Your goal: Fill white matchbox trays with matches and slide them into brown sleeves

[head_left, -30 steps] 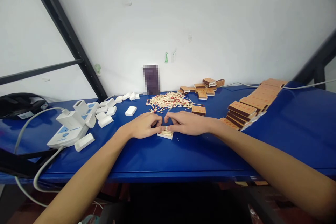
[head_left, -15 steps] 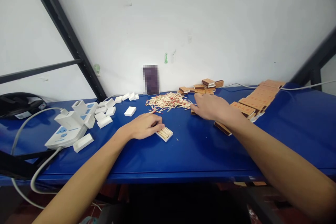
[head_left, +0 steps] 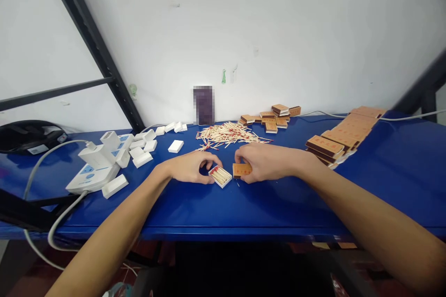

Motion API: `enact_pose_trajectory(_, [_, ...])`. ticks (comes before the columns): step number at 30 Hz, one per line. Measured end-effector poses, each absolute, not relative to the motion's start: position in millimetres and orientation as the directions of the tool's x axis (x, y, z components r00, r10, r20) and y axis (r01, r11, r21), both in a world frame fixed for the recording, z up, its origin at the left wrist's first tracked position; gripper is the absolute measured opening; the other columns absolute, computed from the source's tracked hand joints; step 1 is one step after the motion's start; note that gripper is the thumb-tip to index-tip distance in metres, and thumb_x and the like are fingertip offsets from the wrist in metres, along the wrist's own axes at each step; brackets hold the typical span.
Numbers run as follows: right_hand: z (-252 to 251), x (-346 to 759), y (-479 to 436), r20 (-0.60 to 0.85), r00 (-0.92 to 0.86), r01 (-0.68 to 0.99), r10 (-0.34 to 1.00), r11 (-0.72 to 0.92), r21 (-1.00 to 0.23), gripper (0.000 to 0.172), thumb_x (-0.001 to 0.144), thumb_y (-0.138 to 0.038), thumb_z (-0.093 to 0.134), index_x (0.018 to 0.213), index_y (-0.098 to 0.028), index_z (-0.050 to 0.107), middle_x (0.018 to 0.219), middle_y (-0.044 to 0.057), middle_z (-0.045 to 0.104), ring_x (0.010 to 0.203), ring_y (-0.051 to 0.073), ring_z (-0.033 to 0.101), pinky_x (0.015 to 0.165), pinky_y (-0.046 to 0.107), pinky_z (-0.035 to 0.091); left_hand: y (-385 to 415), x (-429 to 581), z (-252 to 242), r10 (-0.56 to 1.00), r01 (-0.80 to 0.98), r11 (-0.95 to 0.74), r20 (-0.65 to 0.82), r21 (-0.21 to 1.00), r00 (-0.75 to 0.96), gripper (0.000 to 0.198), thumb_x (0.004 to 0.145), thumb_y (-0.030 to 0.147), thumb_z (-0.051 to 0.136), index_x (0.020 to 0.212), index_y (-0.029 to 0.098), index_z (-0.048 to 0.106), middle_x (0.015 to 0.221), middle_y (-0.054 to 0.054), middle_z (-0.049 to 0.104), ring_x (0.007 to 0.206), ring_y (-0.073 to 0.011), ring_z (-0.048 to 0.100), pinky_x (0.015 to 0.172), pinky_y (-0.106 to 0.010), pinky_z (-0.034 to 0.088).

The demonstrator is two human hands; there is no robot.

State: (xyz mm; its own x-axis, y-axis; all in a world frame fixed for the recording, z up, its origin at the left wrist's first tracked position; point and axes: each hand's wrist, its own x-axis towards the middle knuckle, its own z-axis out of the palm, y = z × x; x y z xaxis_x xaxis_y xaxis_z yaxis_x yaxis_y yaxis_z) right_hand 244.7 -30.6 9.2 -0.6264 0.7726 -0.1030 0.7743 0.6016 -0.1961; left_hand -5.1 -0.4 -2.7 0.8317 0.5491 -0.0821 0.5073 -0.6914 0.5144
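Note:
My left hand [head_left: 192, 167] pinches the left end of a white matchbox tray [head_left: 223, 182], which holds a row of matches with red heads. Between the fingers and thumb of my right hand [head_left: 261, 162] is an orange-brown matchbox sleeve [head_left: 240, 171]. The sleeve and the tray sit close beside each other, with a small gap between their ends. Behind both hands lies a loose pile of matches [head_left: 232, 133] with red tips.
White trays [head_left: 142, 160] lie scattered at the left, by a white power strip [head_left: 90, 178] with cables. Matchboxes [head_left: 278, 123] are heaped at the back, and rows of them [head_left: 348, 131] run along the right. A pixelated dark rectangle [head_left: 205, 106] stands at the wall.
My right hand has come back from the matchboxes near the pile to the front middle, now holding a sleeve. The left fingers have shifted on the tray, uncovering the red match heads.

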Motion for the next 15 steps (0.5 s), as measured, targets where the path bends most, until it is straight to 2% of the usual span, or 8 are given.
enact_pose_trajectory(2, [9.1, 242.9, -31.6, -0.093, -0.654, 0.751, 0.751, 0.629, -0.203, 0.029, 0.071, -0.041, 0.066, 0.091, -0.021, 0.062, 0.084, 0.003, 0.067, 0.066, 0.017, 0.057, 0.052, 0.027, 0.032, 0.3, -4.8, -4.8, 0.58, 0.523, -0.679, -0.06, 0.515, 0.812, 0.036, 0.077, 0.042, 0.07, 0.102, 0.018, 0.064, 0.076, 0.001, 0.054, 0.066, -0.0121, 0.049, 0.061, -0.024, 0.037])
enact_pose_trajectory(5, [7.9, 240.3, -30.9, -0.02, -0.662, 0.738, 0.749, 0.647, -0.194, 0.032, 0.071, -0.041, 0.066, 0.094, -0.02, 0.063, 0.088, 0.004, 0.067, 0.071, 0.018, 0.057, 0.055, 0.026, 0.032, 0.9, -3.8, -7.9, 0.621, 0.54, -0.658, -0.028, 0.524, 0.783, 0.036, 0.076, 0.044, 0.071, 0.097, 0.017, 0.063, 0.067, 0.004, 0.053, 0.059, -0.0105, 0.048, 0.056, -0.023, 0.036])
enact_pose_trajectory(8, [5.9, 237.8, -29.1, 0.008, -0.682, 0.713, 0.732, 0.667, -0.215, 0.032, 0.072, -0.041, 0.066, 0.096, -0.02, 0.064, 0.09, 0.004, 0.067, 0.074, 0.018, 0.057, 0.059, 0.026, 0.034, -0.3, -2.8, -8.3, 0.634, 0.549, -0.663, -0.008, 0.509, 0.773, 0.034, 0.075, 0.042, 0.073, 0.096, 0.016, 0.063, 0.064, 0.004, 0.055, 0.057, -0.0102, 0.05, 0.055, -0.022, 0.036])
enact_pose_trajectory(15, [3.1, 239.1, -25.6, -0.019, -0.669, 0.711, 0.743, 0.633, -0.304, 0.031, 0.073, -0.044, 0.066, 0.093, -0.02, 0.065, 0.08, 0.001, 0.067, 0.067, 0.016, 0.056, 0.057, 0.026, 0.033, -3.4, -0.1, -8.5, 0.651, 0.548, -0.67, 0.042, 0.5, 0.758, 0.03, 0.077, 0.036, 0.07, 0.099, 0.015, 0.065, 0.062, 0.004, 0.06, 0.055, -0.0106, 0.054, 0.056, -0.023, 0.039])
